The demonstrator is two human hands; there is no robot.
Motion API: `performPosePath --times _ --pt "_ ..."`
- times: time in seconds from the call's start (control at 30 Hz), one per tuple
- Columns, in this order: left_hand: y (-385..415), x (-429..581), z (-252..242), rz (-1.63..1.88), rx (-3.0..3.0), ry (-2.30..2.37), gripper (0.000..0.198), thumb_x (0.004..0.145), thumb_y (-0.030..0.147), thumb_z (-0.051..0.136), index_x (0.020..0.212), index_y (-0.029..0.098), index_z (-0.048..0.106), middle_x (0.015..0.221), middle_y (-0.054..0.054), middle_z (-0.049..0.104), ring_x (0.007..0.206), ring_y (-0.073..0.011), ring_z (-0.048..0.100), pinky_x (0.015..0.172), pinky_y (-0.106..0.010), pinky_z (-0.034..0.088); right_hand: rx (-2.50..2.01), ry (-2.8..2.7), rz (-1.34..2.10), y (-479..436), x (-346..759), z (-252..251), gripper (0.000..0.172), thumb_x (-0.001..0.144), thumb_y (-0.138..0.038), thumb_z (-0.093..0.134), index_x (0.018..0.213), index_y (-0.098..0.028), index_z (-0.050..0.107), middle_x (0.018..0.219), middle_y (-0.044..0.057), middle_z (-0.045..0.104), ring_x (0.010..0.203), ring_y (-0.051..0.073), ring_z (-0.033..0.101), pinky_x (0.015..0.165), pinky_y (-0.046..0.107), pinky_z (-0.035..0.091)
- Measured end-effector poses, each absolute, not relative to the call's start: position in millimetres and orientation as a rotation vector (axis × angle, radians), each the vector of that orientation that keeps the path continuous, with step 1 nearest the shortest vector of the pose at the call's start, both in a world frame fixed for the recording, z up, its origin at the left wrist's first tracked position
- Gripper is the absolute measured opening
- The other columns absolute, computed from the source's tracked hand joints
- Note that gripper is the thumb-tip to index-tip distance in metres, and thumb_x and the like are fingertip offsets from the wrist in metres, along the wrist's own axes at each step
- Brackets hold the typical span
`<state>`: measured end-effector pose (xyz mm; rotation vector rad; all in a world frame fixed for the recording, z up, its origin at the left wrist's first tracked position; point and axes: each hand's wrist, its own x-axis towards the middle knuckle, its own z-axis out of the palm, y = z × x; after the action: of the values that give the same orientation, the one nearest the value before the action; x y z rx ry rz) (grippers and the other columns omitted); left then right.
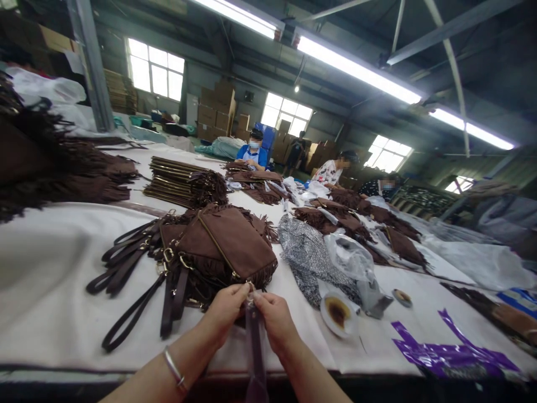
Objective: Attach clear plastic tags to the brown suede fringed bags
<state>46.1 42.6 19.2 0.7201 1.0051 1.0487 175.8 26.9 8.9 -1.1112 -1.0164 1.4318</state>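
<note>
My left hand (230, 307), with a silver bangle at the wrist, pinches a small metal ring at the lower corner of a brown zippered bag (235, 238). Opposite it, my right hand (274, 316) grips the top of a dark brown strap (255, 352) that hangs down over the table's front edge. Both sets of fingertips meet at the metal hardware, whose details they partly hide. The bag lies on a heap of similar fringed bags. Dark wrist straps (133, 313) with gold clasps spread out from that heap to the left.
Behind the heap sits a stack of zippered brown pieces (176, 182). To the right are grey patterned cloth (304, 257), a clear plastic bag (350, 257), a white dish with brown liquid (337, 314) and a purple plastic packet (453, 355). Several people work farther along the table.
</note>
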Motion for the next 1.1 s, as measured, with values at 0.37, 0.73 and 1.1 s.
performPosePath --times 0.37,0.73,1.1 --pt "53.1 44.7 3.0 1.188 0.818 1.214 0.040 0.059 0.054 0.071 0.058 0.016 0.059 0.059 -0.003 0.062 0.066 -0.0201 0.061 0.059 -0.027 0.048 -1.238 -1.145 1.288 43.9 170.4 11.2 0.036 0.075 -0.044 0.066 0.065 -0.010 0.070 0.055 0.003 0.058 0.049 0.011 0.047 0.044 0.022 0.038" --pt "44.7 30.3 -1.7 1.149 1.099 1.401 0.032 0.071 0.048 0.057 0.068 0.017 0.064 0.060 -0.003 0.062 0.057 -0.0178 0.058 0.051 -0.026 0.044 -1.322 -1.114 1.287 72.2 154.5 13.3 0.034 0.067 -0.043 0.067 0.052 -0.015 0.055 0.045 -0.002 0.050 0.043 0.010 0.042 0.042 0.022 0.031" --pt "46.4 36.8 2.5 1.301 1.022 1.483 0.023 0.072 0.041 0.055 0.065 0.019 0.059 0.060 -0.001 0.059 0.062 -0.0175 0.053 0.058 -0.027 0.040 -1.294 -1.117 1.468 74.7 160.6 14.2 0.037 0.062 -0.046 0.074 0.056 -0.014 0.057 0.045 -0.003 0.051 0.039 0.008 0.041 0.039 0.021 0.029"
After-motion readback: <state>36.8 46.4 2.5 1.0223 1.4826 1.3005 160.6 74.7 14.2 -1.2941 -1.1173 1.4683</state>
